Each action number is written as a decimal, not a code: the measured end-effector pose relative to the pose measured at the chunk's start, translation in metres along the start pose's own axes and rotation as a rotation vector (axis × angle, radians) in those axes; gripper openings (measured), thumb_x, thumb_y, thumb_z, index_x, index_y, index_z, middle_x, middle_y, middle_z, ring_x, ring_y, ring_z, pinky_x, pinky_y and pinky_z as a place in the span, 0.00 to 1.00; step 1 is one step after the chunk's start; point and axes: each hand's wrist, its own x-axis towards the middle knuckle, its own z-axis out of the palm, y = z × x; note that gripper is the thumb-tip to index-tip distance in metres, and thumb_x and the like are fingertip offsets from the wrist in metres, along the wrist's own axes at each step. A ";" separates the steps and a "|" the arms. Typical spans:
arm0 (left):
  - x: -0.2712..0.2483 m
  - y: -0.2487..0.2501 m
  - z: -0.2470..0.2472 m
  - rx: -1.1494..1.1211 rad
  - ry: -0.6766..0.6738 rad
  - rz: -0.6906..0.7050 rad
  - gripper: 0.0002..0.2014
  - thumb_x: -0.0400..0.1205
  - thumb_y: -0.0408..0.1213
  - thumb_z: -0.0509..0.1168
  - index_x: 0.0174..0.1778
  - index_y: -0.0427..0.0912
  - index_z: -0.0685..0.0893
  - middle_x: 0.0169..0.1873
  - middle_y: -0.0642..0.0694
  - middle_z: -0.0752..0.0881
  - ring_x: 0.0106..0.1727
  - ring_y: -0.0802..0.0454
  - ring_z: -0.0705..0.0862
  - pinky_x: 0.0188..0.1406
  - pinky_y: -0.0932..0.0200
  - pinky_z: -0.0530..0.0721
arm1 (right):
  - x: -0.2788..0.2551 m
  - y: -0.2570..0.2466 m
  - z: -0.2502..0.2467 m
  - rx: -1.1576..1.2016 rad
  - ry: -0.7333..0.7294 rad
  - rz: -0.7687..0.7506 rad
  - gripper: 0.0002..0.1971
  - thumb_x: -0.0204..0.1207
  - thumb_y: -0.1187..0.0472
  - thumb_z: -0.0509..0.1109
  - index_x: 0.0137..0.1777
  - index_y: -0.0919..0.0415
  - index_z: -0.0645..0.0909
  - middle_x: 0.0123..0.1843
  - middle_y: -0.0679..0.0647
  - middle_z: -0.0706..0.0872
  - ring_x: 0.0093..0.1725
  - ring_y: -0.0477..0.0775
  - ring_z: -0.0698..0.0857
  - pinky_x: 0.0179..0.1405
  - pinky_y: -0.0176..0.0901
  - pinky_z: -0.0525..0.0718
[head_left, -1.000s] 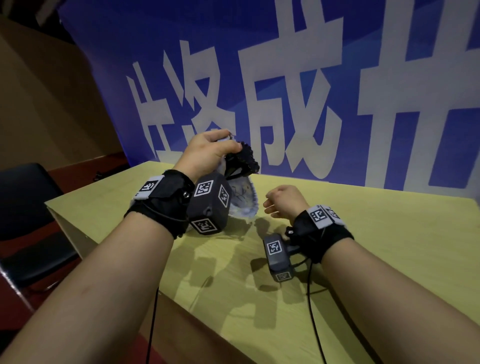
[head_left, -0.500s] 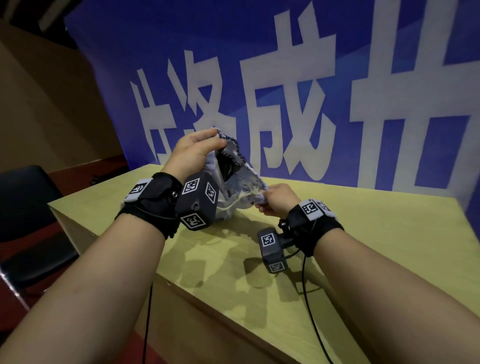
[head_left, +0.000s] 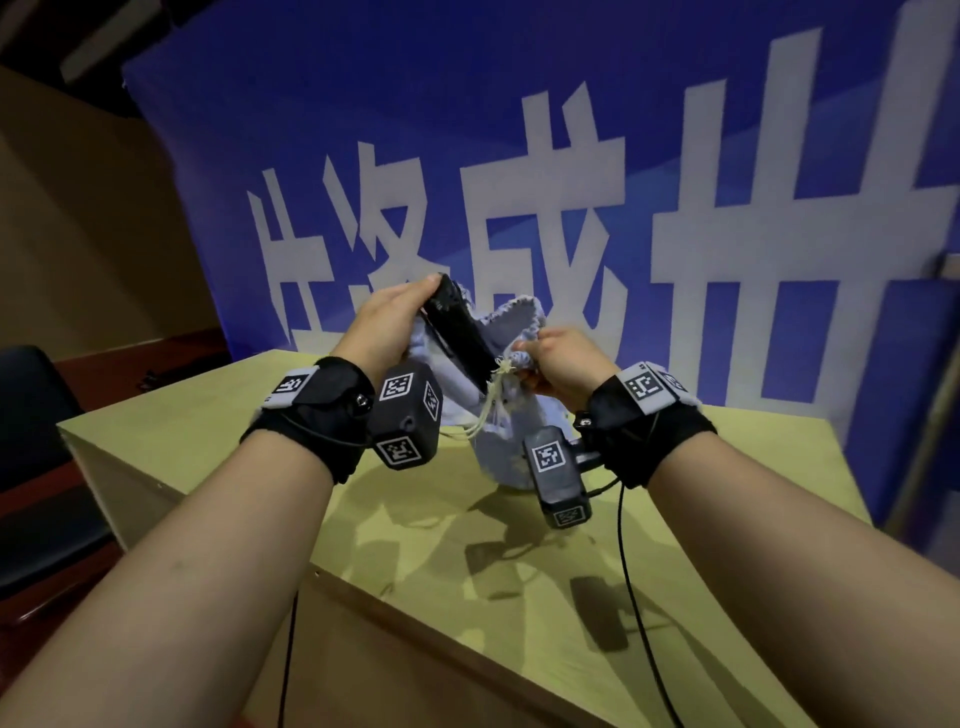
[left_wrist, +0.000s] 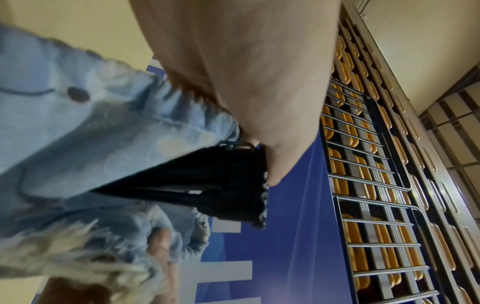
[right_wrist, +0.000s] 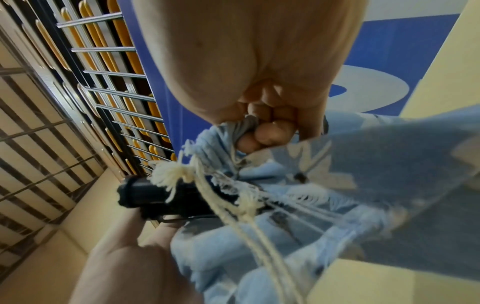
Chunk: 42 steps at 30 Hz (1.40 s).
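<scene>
Umbrella (head_left: 457, 332), black and folded, slants out of the mouth of the pale blue bag (head_left: 524, 415), its lower end hidden in the cloth. We hold both over the near corner of the table (head_left: 208, 431); we cannot tell whether the bag's bottom touches the wood. Our left hand (head_left: 384, 327) is curled round the umbrella's upper end, with the bag's edge bunched against the palm. Our right hand (head_left: 561, 364) pinches the opposite edge of the mouth, fingertips (right_wrist: 262, 137) folded tight on a gather of cloth, just above the knotted cord (head_left: 493, 400) that dangles down the front.

We judge that the risk lies at the mouth. The frayed edge and loose cord sit right against the umbrella, so either could snag on its ribs and drag the cloth along. Our right pinch takes only a small gather; a sharp tug from the left could pull it free and the bag would drop. If the narrow mouth slackens, it may close round the umbrella.
</scene>
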 end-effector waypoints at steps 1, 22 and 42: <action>-0.001 0.005 0.003 0.021 -0.005 0.023 0.12 0.88 0.43 0.56 0.46 0.44 0.82 0.33 0.53 0.81 0.24 0.73 0.81 0.23 0.79 0.74 | -0.002 -0.005 0.000 0.001 0.007 -0.018 0.16 0.81 0.75 0.56 0.32 0.62 0.70 0.28 0.58 0.72 0.25 0.51 0.70 0.24 0.38 0.68; 0.005 0.036 0.023 -0.031 -0.018 -0.079 0.14 0.79 0.56 0.67 0.39 0.49 0.84 0.35 0.51 0.85 0.35 0.56 0.81 0.33 0.62 0.74 | -0.020 -0.049 -0.011 0.127 0.019 -0.105 0.16 0.81 0.74 0.58 0.30 0.62 0.69 0.24 0.55 0.70 0.22 0.47 0.68 0.28 0.39 0.63; 0.007 0.037 0.033 -0.160 0.082 -0.123 0.13 0.81 0.47 0.68 0.35 0.44 0.80 0.31 0.49 0.83 0.30 0.59 0.82 0.28 0.70 0.82 | -0.050 -0.070 -0.027 -0.010 -0.026 -0.125 0.18 0.80 0.78 0.55 0.63 0.62 0.74 0.45 0.62 0.78 0.31 0.52 0.83 0.44 0.49 0.86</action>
